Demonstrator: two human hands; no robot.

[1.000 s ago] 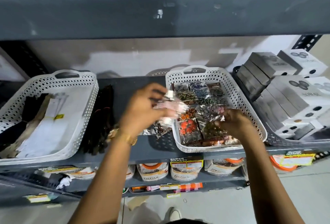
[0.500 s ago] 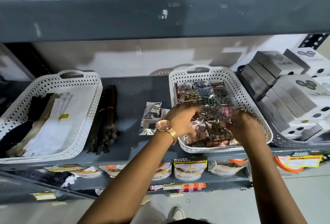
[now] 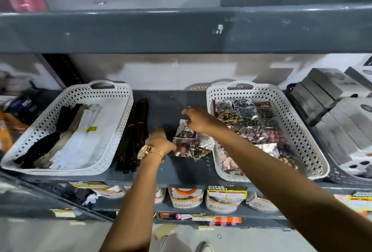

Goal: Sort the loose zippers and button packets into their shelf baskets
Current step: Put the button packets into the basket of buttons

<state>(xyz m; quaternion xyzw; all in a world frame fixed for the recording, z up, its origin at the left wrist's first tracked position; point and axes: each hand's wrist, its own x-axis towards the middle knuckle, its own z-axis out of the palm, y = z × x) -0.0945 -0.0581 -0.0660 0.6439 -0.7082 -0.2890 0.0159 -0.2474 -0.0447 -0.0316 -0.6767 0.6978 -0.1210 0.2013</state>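
Several loose clear button packets [image 3: 188, 144] lie on the grey shelf between two white baskets. My left hand [image 3: 160, 141], a gold watch on its wrist, grips the left edge of the lower packets. My right hand [image 3: 198, 120] reaches across from the right and pinches the top corner of the upper packet. The right basket [image 3: 239, 88] holds many button packets [image 3: 255, 127]. The left basket [image 3: 100, 88] holds black, beige and white zippers [image 3: 66, 141]. A bundle of loose black zippers [image 3: 133, 137] lies on the shelf just right of the left basket.
Grey and white boxes [image 3: 340, 115] fill a dark basket at the far right. The upper shelf beam [image 3: 181, 30] hangs low overhead. Below the shelf edge sit pouches with price tags [image 3: 225, 197]. Packaged goods [image 3: 18, 111] crowd the far left.
Both hands have left the right basket and moved left to the loose packets on the shelf. The camera has come closer and shifted right.
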